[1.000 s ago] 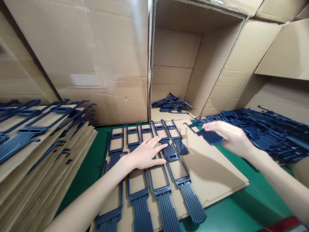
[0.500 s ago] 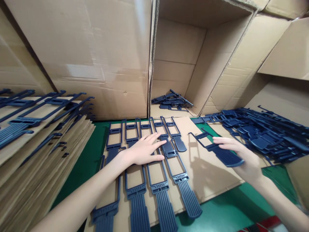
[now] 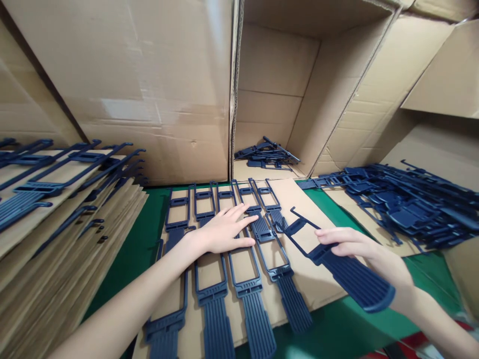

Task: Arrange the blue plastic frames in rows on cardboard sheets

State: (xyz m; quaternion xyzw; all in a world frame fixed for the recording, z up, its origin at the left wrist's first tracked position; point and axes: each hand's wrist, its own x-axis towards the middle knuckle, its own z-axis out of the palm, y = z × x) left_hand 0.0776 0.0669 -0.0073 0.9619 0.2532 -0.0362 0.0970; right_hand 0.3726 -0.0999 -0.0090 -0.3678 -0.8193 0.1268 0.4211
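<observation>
Dark blue plastic parts, each an open rectangular frame with hooked ends and a ribbed flat paddle, lie in two rows on a cardboard sheet [image 3: 318,294]. My left hand [image 3: 224,230] rests on the middle of these laid-out parts [image 3: 247,291], palm down with fingers spread. My right hand [image 3: 359,249] grips one more such frame-shaped plastic part [image 3: 355,276] near its middle, tilted above the right side of the sheet. Its hooked end points toward the rows and its ribbed paddle toward me. The thumb of that hand is hidden.
A heap of the same parts [image 3: 407,204] lies at the right. An open carton [image 3: 277,65] at the back holds a small pile of parts [image 3: 265,155]. Stacked cardboard sheets [image 3: 93,269] with parts between them stand at the left. Green table surface [image 3: 322,331] shows around the sheet.
My right hand has brought its plastic part nearer to me and slightly left, turning it so the paddle points more toward me. My left hand stays in place.
</observation>
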